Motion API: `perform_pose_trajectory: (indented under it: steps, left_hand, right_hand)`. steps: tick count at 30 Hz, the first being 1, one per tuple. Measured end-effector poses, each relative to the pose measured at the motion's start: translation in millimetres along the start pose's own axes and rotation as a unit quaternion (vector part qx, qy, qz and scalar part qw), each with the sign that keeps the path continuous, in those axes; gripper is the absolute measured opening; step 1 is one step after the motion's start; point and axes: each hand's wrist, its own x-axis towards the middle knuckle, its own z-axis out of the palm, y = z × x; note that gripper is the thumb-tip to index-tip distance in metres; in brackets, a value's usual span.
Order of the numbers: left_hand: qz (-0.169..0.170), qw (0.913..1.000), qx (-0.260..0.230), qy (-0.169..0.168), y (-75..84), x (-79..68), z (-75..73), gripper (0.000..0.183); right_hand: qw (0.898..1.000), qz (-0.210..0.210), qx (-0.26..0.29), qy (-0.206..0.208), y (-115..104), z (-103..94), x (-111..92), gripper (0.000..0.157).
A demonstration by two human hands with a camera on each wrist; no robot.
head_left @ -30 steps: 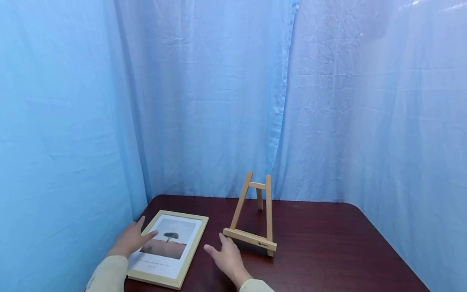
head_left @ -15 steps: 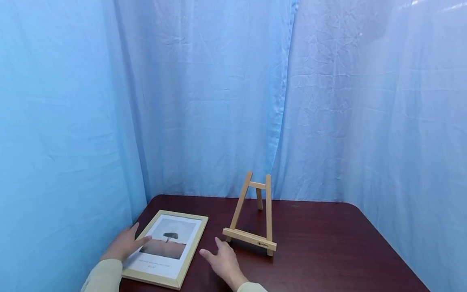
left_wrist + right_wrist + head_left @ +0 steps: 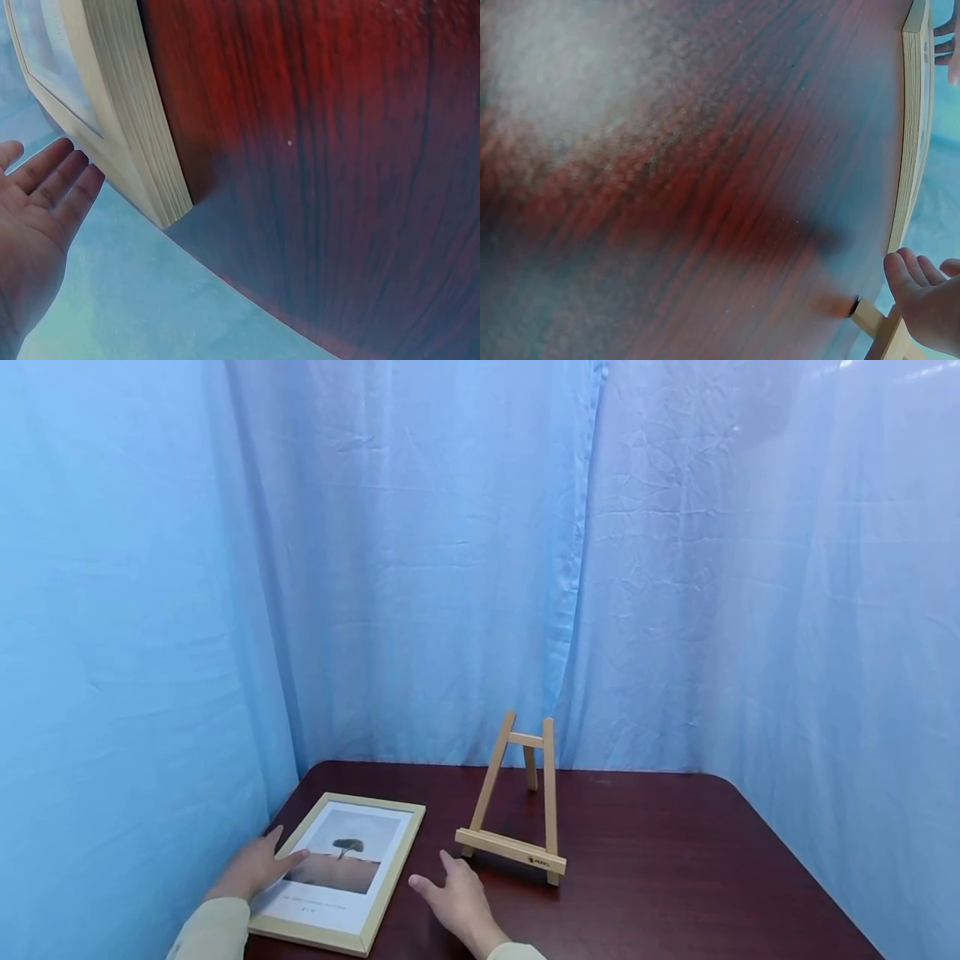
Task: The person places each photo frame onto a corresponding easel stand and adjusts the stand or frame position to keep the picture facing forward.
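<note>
Dark table [image 3: 675, 860], picture frame [image 3: 341, 872] near left edge, easel [image 3: 510, 848] apart; left grip [image 3: 251, 867] and right grip [image 3: 461, 897] spread, empty.

The left hand [image 3: 255, 866] extends from a pale-sleeved left forearm [image 3: 212, 931], thumb spread away from nearly straight fingers; the right hand [image 3: 461, 897], well apart from it, extends from a likewise sleeved right forearm [image 3: 516, 952], its thumb also spread wide.

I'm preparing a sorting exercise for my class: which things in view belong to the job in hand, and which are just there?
Likely part of the job:
framed tree picture, nearest the left hand
wooden easel, near the right hand

Just surroundings:
dark red table, as the work surface
blue curtains
</note>
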Motion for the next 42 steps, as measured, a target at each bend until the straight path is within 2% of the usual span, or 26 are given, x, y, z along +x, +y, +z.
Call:
perform_pose_trajectory:
  steps: [9,16,18,23,28,42]
  left_hand:
    - [0.0,0.9999,-0.002,-0.01,-5.7,-1.3,2.6,0.111]
    - [-0.014,0.9998,0.004,-0.016,-7.4,-1.2,4.7,0.111]
    - [-0.01,0.9997,0.013,-0.016,-9.2,-0.1,6.0,0.107]
    - [0.008,0.9995,0.027,-0.014,-10.2,-0.8,5.6,0.08]
    - [0.008,0.9993,0.035,-0.015,-8.3,-1.6,6.1,0.061]
    - [0.001,0.9996,0.028,-0.003,-8.4,-1.5,10.4,0.045]
  right_hand:
    - [1.0,0.006,-0.005,-0.001,1.3,1.4,0.2,0.071]
    - [1.0,0.009,-0.001,-0.004,1.6,1.7,-0.4,0.07]
    - [1.0,0.01,-0.002,-0.006,2.2,2.1,-0.3,0.069]
    - [1.0,0.014,0.0,-0.009,3.4,2.8,0.1,0.069]
    - [1.0,0.021,0.001,-0.011,3.1,3.1,-0.1,0.071]
    - [0.998,0.056,0.007,-0.025,-5.5,21.9,-1.0,0.072]
